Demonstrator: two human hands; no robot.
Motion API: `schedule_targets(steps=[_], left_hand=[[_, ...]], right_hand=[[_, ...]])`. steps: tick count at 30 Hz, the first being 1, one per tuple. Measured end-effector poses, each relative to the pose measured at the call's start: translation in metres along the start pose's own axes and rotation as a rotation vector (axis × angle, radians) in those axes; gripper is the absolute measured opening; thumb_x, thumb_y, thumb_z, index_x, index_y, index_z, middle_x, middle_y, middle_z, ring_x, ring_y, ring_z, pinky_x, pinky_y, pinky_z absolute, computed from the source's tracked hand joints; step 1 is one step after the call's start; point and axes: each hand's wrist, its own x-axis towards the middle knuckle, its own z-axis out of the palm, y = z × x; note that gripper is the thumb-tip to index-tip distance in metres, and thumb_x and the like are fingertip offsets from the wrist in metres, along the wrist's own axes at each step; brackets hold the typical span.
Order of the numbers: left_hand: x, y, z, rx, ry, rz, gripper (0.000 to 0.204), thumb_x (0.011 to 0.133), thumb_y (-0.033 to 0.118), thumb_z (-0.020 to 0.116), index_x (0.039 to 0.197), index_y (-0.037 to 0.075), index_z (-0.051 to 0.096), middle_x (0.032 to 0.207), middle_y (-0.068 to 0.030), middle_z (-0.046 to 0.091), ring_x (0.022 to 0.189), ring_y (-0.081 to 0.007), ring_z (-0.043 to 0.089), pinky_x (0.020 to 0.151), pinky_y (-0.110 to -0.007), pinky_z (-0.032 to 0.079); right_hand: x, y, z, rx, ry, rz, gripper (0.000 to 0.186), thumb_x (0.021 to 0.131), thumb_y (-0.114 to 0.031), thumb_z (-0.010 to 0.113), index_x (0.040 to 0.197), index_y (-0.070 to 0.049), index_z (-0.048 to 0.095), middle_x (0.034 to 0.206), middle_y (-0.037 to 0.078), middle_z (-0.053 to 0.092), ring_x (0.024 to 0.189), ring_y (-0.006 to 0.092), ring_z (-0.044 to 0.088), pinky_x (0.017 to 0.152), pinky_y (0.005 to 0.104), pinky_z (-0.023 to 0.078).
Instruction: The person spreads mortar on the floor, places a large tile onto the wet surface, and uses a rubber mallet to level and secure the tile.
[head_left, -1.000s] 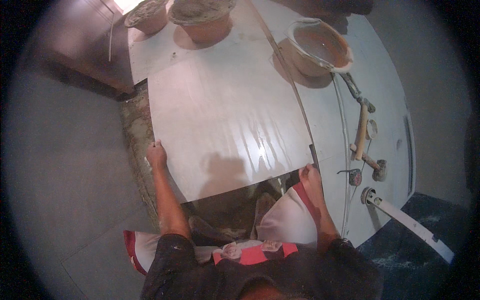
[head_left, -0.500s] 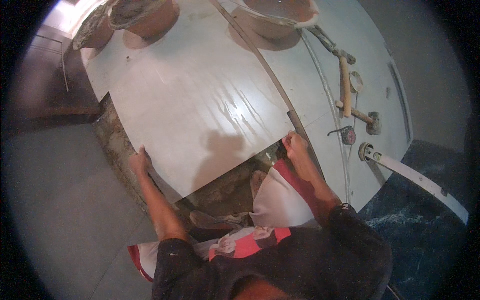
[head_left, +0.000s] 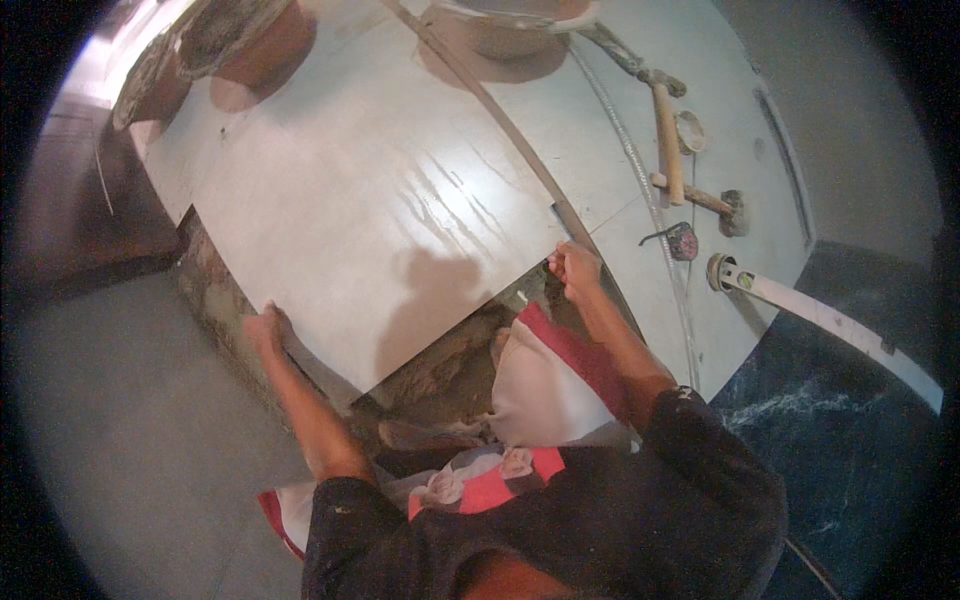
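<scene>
A large pale floor tile (head_left: 310,210) lies before me, its near edge over a strip of rough brown mortar (head_left: 430,365). My left hand (head_left: 266,328) grips the tile's left edge, fingers closed around it. At the near right corner my right hand (head_left: 576,270) is closed on the tile's edge, beside a long narrow brown strip (head_left: 500,125) that runs along the right side. Wet streaks and my shadow show on the tile's face. The undersides of both hands' grips are hidden.
Mortar-filled tubs (head_left: 265,60) stand at the far left, and another basin (head_left: 510,35) at the far side. To the right lie a wooden-handled hammer (head_left: 668,150), a mallet (head_left: 733,212), a tape measure (head_left: 683,240), a tape roll (head_left: 690,130) and a spirit level (head_left: 830,318).
The view has shifted, so the far tubs and tools sit further left in it. Both hands keep their hold on the tile's edges; no clear movement of the tile shows.
</scene>
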Motion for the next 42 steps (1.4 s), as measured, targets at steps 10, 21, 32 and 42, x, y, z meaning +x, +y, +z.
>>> schedule_targets(steps=[10,21,32,42], left_hand=[[-0.036,0.091,-0.017,0.254,0.163,0.367,0.059,0.084,0.051,0.068,0.103,-0.005,0.072,0.125,-0.0234,0.063,0.119,-0.0379,0.058,0.098,-0.049,0.047],[-0.245,0.285,0.023,-0.195,-0.166,0.906,0.097,0.081,0.053,0.070,0.149,-0.004,0.031,0.158,-0.0276,0.021,0.148,-0.0426,0.016,0.118,-0.060,0.014],[-0.224,0.247,0.020,-0.110,-0.157,0.826,0.105,0.080,0.059,0.067,0.153,-0.003,0.024,0.161,-0.0253,0.012,0.150,-0.0411,0.008,0.118,-0.061,0.008],[-0.226,0.226,0.031,-0.216,-0.058,0.850,0.095,0.086,0.058,0.060,0.151,-0.004,0.029,0.160,-0.0249,0.016,0.150,-0.0396,0.010,0.120,-0.056,0.006]], right_hand=[[-0.010,-0.085,-0.064,-0.779,0.086,-0.727,0.015,0.094,-0.019,0.064,0.095,-0.005,0.068,0.077,0.006,0.069,0.063,0.0155,0.065,0.053,0.0273,0.051],[0.200,-0.255,-0.319,-0.290,0.515,-0.340,0.030,0.088,-0.037,0.068,0.092,-0.008,0.062,0.072,0.007,0.060,0.056,0.0204,0.055,0.048,0.0338,0.046],[0.238,-0.223,-0.307,0.457,0.249,-0.315,0.014,0.088,-0.016,0.058,0.093,-0.003,0.054,0.087,0.008,0.057,0.079,0.0243,0.057,0.069,0.0386,0.050],[0.035,-0.234,-0.198,0.004,0.294,-0.721,0.018,0.099,-0.021,0.051,0.106,-0.005,0.056,0.075,0.001,0.051,0.059,0.0114,0.047,0.053,0.0256,0.043]])
